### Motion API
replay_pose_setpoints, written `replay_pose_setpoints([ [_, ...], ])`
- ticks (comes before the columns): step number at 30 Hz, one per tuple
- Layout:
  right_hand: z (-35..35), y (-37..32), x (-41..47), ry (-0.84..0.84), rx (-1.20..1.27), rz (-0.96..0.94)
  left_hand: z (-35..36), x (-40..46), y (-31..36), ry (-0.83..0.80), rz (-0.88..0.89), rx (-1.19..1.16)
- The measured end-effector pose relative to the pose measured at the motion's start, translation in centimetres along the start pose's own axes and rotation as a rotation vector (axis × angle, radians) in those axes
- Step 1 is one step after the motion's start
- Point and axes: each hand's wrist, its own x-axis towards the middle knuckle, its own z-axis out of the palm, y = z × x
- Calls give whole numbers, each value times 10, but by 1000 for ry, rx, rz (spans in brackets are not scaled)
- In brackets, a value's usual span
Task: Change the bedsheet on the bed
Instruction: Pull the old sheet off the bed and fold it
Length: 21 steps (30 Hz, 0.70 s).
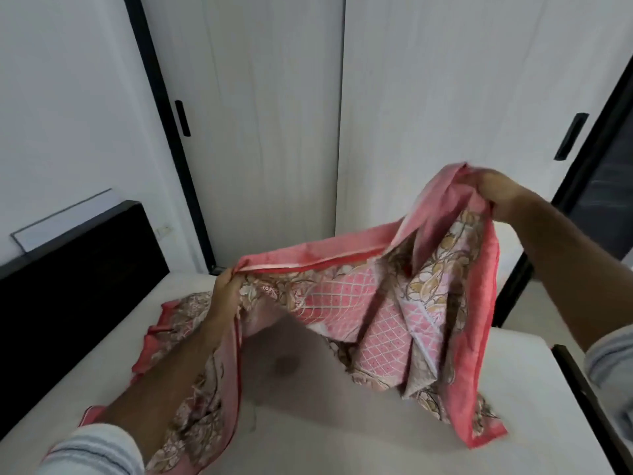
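A pink bedsheet (383, 303) with a floral and lattice print and a plain pink border hangs partly unfolded above the bare white mattress (342, 423). My left hand (224, 289) grips the border at the sheet's left, low over the mattress. My right hand (496, 190) pinches the border higher up at the right, lifting that side. Between the hands the border is stretched in a slanting line. Folds of the sheet hang down and touch the mattress at the left and the lower right.
A dark headboard (78, 279) stands at the left end of the bed. White wardrobe doors (274, 114) with black handles rise behind the bed. A dark bed frame edge (589, 406) runs along the right. A round faint stain (284, 365) marks the mattress.
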Motion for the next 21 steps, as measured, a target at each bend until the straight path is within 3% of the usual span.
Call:
replay_pose_setpoints([
  [1,4,0,-4,-185,-112,56,-3,3,7,-2,8,-14],
  [3,14,4,-12,-378,-276,133,-11,12,17,-52,49,-4],
  [6,37,0,-20,-448,-359,120,-16,23,44,-90,35,-56],
  [8,47,-5,-12,-476,-372,-48,-11,34,65,-108,6,-102],
  [10,54,-3,0,-308,-216,-1,-7,47,85,-96,-2,-13],
  [13,53,-5,13,413,-299,-116,-7,63,98,-152,59,334],
  [14,50,-1,16,579,-328,-93,-5,65,99,-161,62,420],
  [16,60,5,11,670,-284,-95,3,62,97,-160,45,488],
  [19,101,27,-2,447,-318,-202,19,55,92,-136,-14,530],
  [21,133,45,-20,92,-256,-246,29,50,88,-137,-8,544],
])
